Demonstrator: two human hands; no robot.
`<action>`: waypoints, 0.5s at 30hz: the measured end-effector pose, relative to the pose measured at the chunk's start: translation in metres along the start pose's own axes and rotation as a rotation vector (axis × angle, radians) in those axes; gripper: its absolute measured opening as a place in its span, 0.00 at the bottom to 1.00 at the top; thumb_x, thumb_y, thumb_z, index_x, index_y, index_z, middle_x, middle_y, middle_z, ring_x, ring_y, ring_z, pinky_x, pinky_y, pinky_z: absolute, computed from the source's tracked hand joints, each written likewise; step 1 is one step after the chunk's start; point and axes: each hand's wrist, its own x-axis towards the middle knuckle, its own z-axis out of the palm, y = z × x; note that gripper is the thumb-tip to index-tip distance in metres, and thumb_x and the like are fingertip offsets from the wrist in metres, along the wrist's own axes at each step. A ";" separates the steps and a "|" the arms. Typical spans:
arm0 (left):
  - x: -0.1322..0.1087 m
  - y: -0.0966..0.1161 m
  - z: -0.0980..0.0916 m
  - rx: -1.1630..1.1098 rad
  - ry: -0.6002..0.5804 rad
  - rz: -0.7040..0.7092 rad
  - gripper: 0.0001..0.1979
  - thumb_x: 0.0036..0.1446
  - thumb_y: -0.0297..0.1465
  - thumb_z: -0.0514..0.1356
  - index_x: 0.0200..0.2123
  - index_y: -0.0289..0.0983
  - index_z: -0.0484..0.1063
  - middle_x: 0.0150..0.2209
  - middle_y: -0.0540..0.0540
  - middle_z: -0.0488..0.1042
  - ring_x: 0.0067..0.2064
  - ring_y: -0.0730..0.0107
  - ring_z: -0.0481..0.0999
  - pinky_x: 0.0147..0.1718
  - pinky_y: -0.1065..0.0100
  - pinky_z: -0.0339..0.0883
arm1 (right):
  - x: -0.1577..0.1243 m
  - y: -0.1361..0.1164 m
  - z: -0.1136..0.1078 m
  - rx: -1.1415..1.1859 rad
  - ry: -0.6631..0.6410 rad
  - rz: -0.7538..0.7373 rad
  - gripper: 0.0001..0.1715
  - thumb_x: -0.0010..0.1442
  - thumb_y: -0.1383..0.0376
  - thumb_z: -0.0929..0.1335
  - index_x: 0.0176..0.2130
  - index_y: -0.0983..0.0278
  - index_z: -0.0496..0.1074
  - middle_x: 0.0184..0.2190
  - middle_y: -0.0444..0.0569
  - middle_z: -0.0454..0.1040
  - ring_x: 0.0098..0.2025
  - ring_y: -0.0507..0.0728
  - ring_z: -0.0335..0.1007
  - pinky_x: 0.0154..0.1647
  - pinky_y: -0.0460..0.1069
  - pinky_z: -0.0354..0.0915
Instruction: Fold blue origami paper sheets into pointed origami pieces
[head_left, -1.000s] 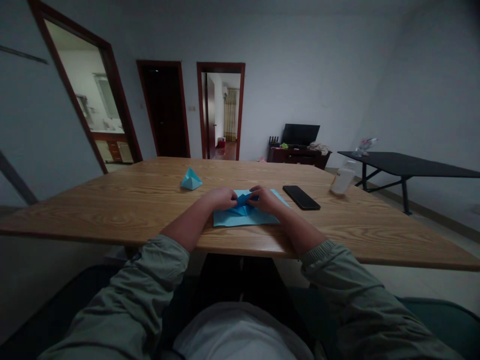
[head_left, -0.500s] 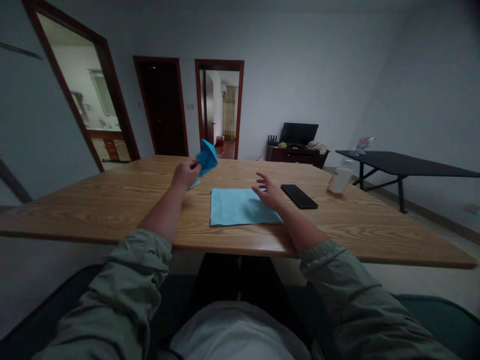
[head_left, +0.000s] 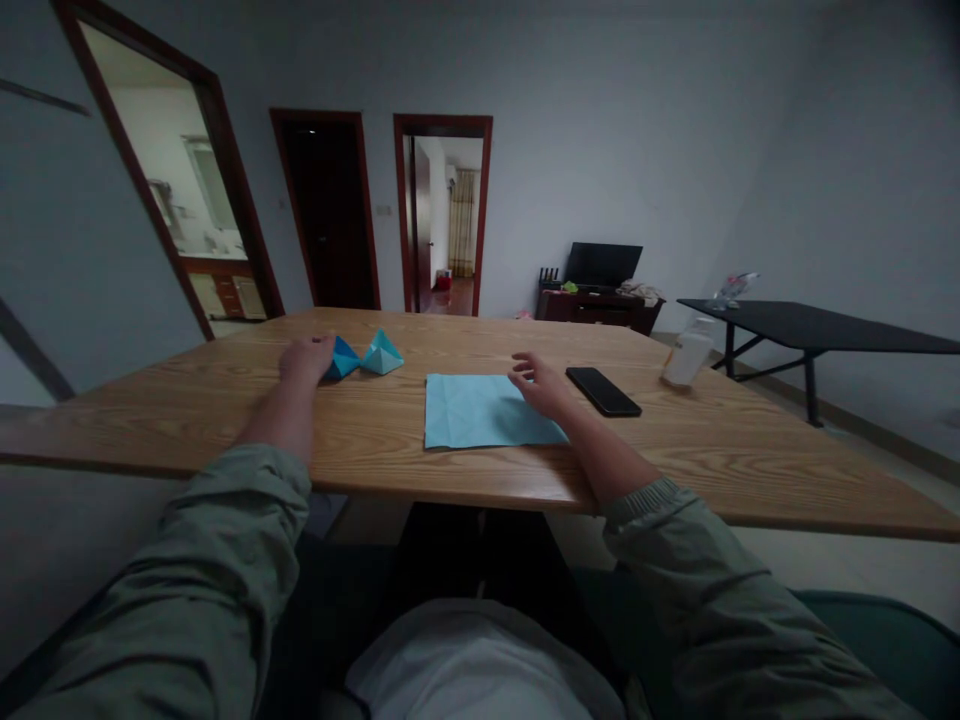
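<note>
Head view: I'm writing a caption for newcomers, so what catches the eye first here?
Bright blue paper against the wooden table: a flat sheet lies at the near middle, partly under the right hand. Further left, the left hand touches a dark folded piece, right beside a lighter folded one. A black phone lies right of the sheet.

There is one camera on the person's head. It looks forward and down at the table [head_left: 360, 440], up close.
</note>
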 end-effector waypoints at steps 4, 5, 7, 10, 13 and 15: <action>0.002 -0.004 0.011 0.017 -0.123 0.057 0.15 0.51 0.42 0.61 0.36 0.37 0.77 0.42 0.35 0.78 0.44 0.48 0.75 0.44 0.55 0.66 | -0.002 -0.002 -0.001 -0.015 -0.012 0.003 0.19 0.60 0.63 0.67 0.51 0.64 0.68 0.42 0.53 0.74 0.36 0.54 0.72 0.35 0.48 0.67; 0.001 -0.002 0.011 0.007 -0.108 0.061 0.15 0.50 0.40 0.61 0.38 0.37 0.77 0.42 0.36 0.78 0.44 0.50 0.75 0.43 0.56 0.66 | -0.002 -0.002 -0.001 -0.020 -0.017 0.005 0.19 0.60 0.63 0.67 0.51 0.64 0.68 0.43 0.53 0.75 0.36 0.54 0.72 0.35 0.48 0.67; -0.006 0.007 0.008 -0.052 -0.019 0.101 0.15 0.52 0.38 0.60 0.42 0.38 0.76 0.42 0.39 0.78 0.43 0.55 0.75 0.43 0.60 0.66 | 0.000 0.001 0.001 -0.023 -0.031 0.010 0.19 0.60 0.64 0.67 0.51 0.65 0.68 0.43 0.53 0.75 0.35 0.53 0.72 0.34 0.47 0.67; -0.033 0.035 -0.010 -0.238 0.070 0.305 0.14 0.56 0.36 0.57 0.42 0.37 0.76 0.38 0.43 0.78 0.38 0.65 0.75 0.40 0.67 0.67 | 0.003 0.001 0.003 -0.043 -0.051 0.002 0.17 0.60 0.64 0.67 0.49 0.65 0.70 0.42 0.53 0.76 0.35 0.53 0.72 0.34 0.47 0.67; -0.084 0.070 -0.047 -0.519 0.137 0.521 0.14 0.56 0.36 0.57 0.39 0.35 0.77 0.29 0.48 0.75 0.30 0.72 0.73 0.31 0.72 0.66 | -0.003 -0.016 -0.010 -0.059 -0.020 -0.155 0.11 0.60 0.64 0.67 0.43 0.65 0.73 0.38 0.51 0.77 0.35 0.54 0.72 0.36 0.48 0.68; -0.127 0.082 -0.079 -0.735 0.322 0.646 0.11 0.54 0.35 0.59 0.35 0.34 0.77 0.25 0.50 0.73 0.26 0.76 0.70 0.26 0.74 0.63 | -0.019 -0.038 -0.030 -0.013 0.130 -0.341 0.10 0.62 0.60 0.66 0.40 0.64 0.74 0.35 0.50 0.76 0.35 0.54 0.72 0.35 0.48 0.69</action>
